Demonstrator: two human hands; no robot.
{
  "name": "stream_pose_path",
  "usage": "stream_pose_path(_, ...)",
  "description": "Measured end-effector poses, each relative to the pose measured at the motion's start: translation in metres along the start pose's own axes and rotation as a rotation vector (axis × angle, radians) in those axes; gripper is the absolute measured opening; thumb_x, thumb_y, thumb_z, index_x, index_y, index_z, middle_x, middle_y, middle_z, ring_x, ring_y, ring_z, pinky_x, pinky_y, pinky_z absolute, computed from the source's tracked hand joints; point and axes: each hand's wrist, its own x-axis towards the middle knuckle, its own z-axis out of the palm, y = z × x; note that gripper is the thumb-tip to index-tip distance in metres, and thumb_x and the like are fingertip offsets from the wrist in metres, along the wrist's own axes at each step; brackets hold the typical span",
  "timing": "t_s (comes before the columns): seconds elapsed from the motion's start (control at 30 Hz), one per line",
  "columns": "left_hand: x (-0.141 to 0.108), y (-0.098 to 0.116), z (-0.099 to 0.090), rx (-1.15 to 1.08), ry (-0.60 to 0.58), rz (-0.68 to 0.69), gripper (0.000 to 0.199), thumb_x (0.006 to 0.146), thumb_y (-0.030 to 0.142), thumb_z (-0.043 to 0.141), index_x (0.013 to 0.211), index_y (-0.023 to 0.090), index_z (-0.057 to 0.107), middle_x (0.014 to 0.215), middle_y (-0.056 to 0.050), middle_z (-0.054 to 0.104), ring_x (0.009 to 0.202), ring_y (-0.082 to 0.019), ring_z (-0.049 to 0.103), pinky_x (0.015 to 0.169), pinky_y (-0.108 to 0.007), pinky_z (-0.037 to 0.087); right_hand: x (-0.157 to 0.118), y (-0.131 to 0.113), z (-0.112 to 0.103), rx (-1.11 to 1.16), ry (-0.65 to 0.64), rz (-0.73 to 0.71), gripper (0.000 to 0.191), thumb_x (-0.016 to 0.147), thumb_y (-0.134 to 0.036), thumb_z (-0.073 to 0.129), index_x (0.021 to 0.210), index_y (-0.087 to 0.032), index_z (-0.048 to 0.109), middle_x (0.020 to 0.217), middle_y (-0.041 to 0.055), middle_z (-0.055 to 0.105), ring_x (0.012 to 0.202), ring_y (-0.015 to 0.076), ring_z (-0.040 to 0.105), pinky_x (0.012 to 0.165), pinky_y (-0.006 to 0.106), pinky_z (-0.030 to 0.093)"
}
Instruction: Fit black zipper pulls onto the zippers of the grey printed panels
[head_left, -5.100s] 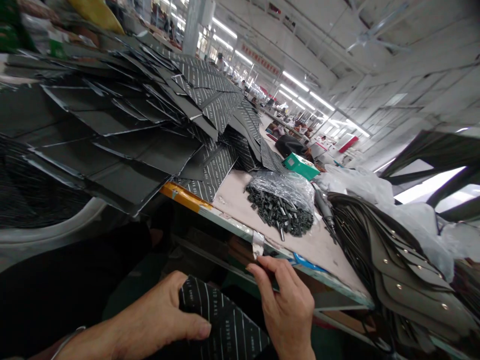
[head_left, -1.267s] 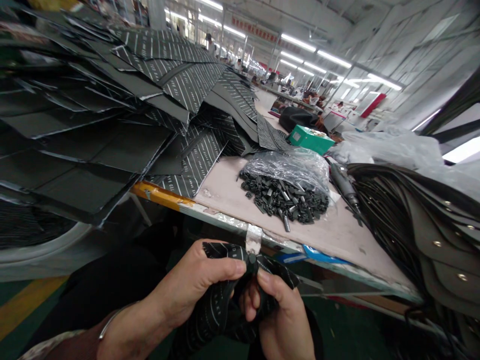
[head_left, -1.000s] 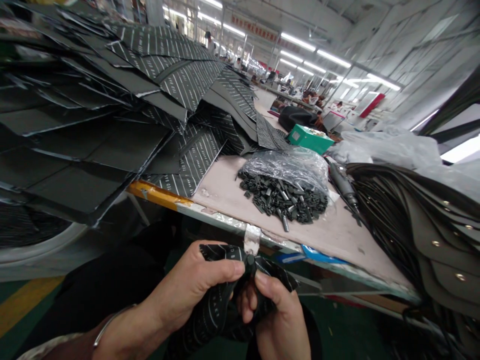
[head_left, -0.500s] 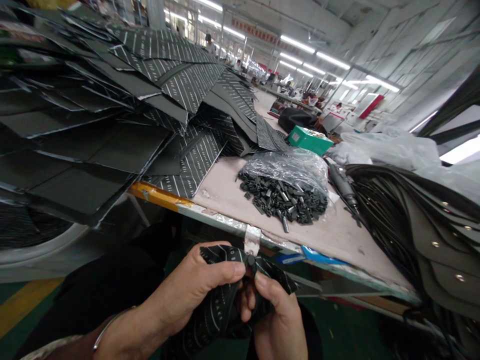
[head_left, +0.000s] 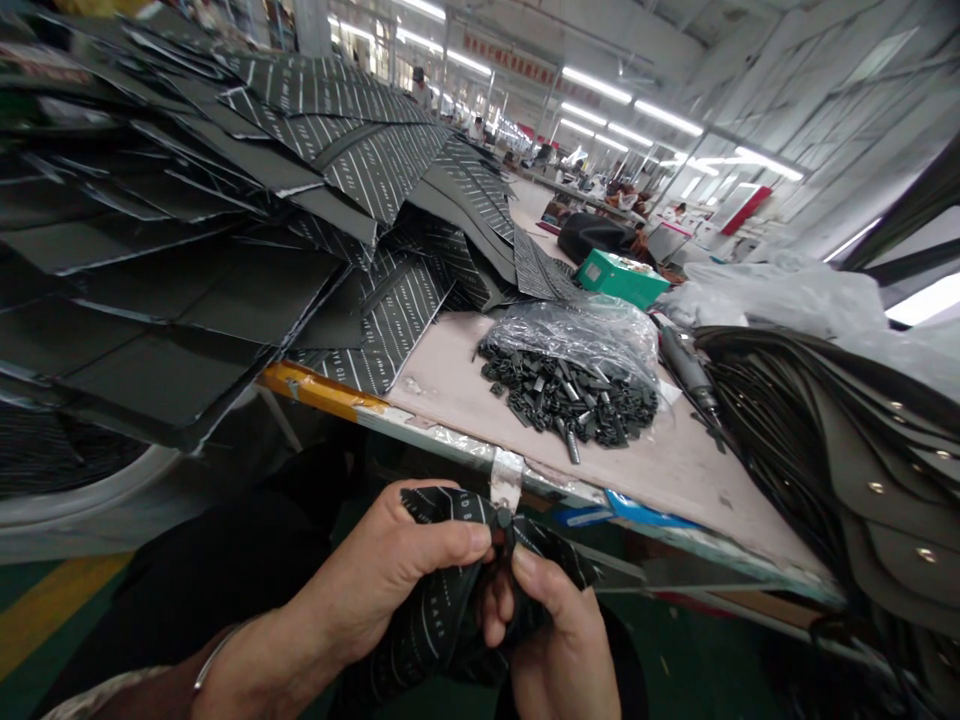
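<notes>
In front of the table edge, a piece of black fabric printed with white lines and lettering (head_left: 439, 610) is bunched between my two hands. My left hand (head_left: 409, 550) is closed on its left side, the thumb lying over the cloth. Closed on the right side is my right hand (head_left: 559, 620), its thumb pressing a dark strip. A small dark piece (head_left: 502, 518) shows at the top of the gap between the thumbs; its kind is unclear. Behind it, white tape (head_left: 506, 478) is wrapped over the table edge. Fabric folds hide several fingertips.
A clear plastic bag (head_left: 577, 330) with several small dark metal pieces (head_left: 562, 395) lies on the table (head_left: 450, 350). Stacked dark panels (head_left: 202, 290) overhang at left. A grey hand tool (head_left: 686, 365), a green box (head_left: 622, 278) and riveted dark straps (head_left: 847, 460) are at right.
Both hands keep the same hold on the fabric, with only a tiny shift of the right thumb. The view has moved very slightly.
</notes>
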Motion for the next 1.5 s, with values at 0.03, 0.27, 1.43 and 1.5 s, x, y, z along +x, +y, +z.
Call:
stream_pose_path(0.03, 0.0, 0.0, 0.0, 0.016, -0.006, 0.001, 0.015, 0.08, 0.026, 0.069, 0.074, 0.012, 0.068, 0.061, -0.01, 0.072, 0.05, -0.017, 0.066, 0.051, -0.023, 0.051, 0.0, 0.0, 0.001, 0.009, 0.013, 0.002, 0.04, 0.077, -0.044, 0.074, 0.051, -0.016, 0.062, 0.046, 0.0014, 0.058, 0.045, 0.0123, 0.051, 0.052, 0.025, 0.042)
stream_pose_path(0.27, 0.004, 0.006, 0.003, 0.132, 0.054, 0.03, 0.017, 0.081, 0.027, 0.071, 0.075, 0.012, 0.067, 0.061, -0.007, 0.07, 0.049, -0.015, 0.063, 0.05, -0.022, 0.05, 0.002, 0.004, 0.005, 0.064, 0.064, -0.001, 0.039, 0.075, -0.044, 0.08, 0.053, -0.016, 0.063, 0.049, 0.0001, 0.057, 0.045, 0.0114, 0.051, 0.048, 0.024, 0.045)
stream_pose_path(1.43, 0.005, -0.004, 0.002, -0.117, 0.141, -0.095, 0.017, 0.067, 0.023, 0.078, 0.066, 0.007, 0.073, 0.057, -0.01, 0.07, 0.045, -0.018, 0.066, 0.045, -0.024, 0.055, -0.002, 0.001, 0.012, 0.106, 0.191, -0.001, 0.03, 0.064, -0.041, 0.088, 0.061, -0.015, 0.072, 0.047, -0.0028, 0.058, 0.039, 0.0071, 0.052, 0.041, 0.016, 0.045)
stream_pose_path(1.5, 0.005, -0.004, 0.001, -0.13, 0.129, -0.088, 0.013, 0.068, 0.021, 0.077, 0.068, 0.008, 0.073, 0.058, -0.009, 0.071, 0.046, -0.019, 0.067, 0.046, -0.025, 0.055, -0.004, -0.001, 0.014, 0.096, 0.19, 0.006, 0.031, 0.062, -0.042, 0.089, 0.061, -0.015, 0.073, 0.044, -0.0032, 0.057, 0.037, 0.0073, 0.052, 0.04, 0.016, 0.043)
